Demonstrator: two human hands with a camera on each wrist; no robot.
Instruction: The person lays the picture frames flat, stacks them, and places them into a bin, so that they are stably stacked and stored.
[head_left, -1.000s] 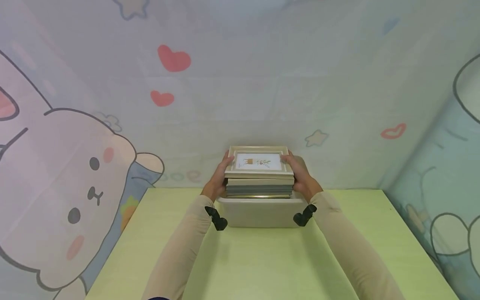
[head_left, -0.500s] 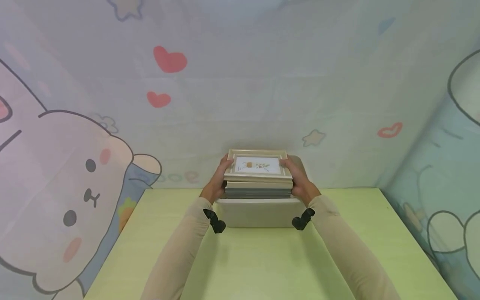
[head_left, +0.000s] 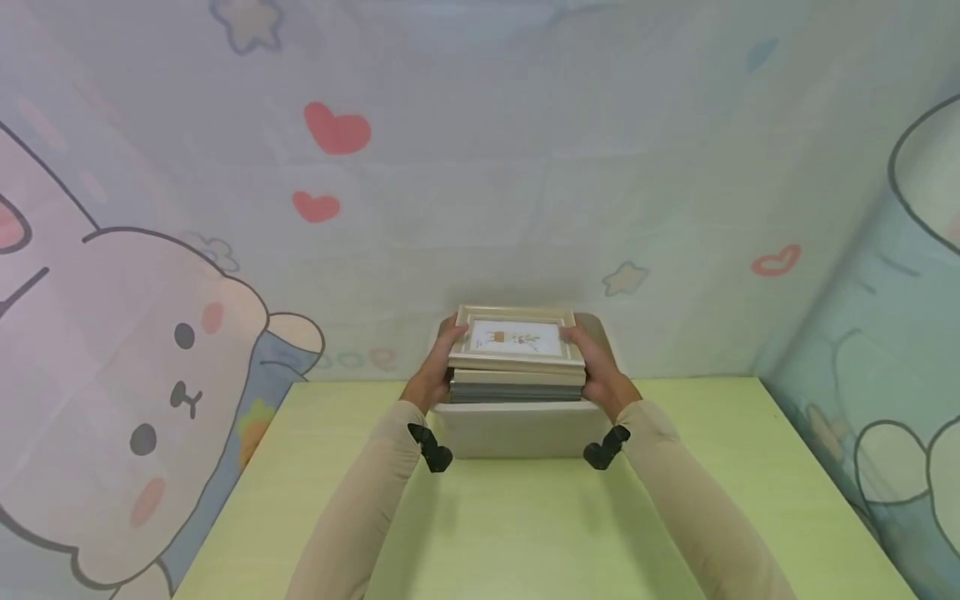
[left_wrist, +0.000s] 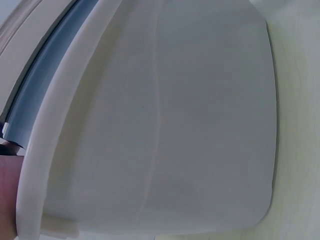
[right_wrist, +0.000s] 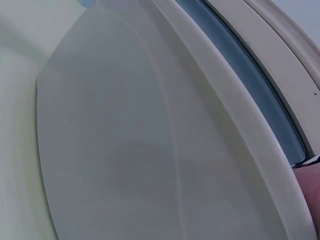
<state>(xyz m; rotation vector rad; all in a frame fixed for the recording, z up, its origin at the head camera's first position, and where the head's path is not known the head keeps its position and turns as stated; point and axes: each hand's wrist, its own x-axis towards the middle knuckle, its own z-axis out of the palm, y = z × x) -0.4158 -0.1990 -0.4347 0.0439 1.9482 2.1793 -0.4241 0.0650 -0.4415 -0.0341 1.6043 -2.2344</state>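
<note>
A stack of picture frames sits partly inside a white plastic bin [head_left: 517,435] in the head view. On top lies a cream picture frame [head_left: 517,362] with a small drawing behind its glass. Beneath it are another cream frame [head_left: 517,377] and blue-grey frames [head_left: 517,392]. My left hand [head_left: 433,367] grips the stack's left side, thumb over the top frame's edge. The right hand [head_left: 602,367] holds the opposite side the same way. Both wrist views show the bin's wall [left_wrist: 210,110] and a blue-grey frame edge [right_wrist: 250,75] above the rim; most fingers are hidden.
The bin stands on a pale yellow-green table [head_left: 517,533], near its back edge. Behind it hangs a cloth backdrop [head_left: 480,225] printed with hearts, stars and a rabbit. A black wrist camera [head_left: 431,448] is strapped to each forearm.
The stack has sunk lower into the bin, held in both hands. A gold-edged frame at its bottom, visible one second ago, is now hidden behind the front wall.
</note>
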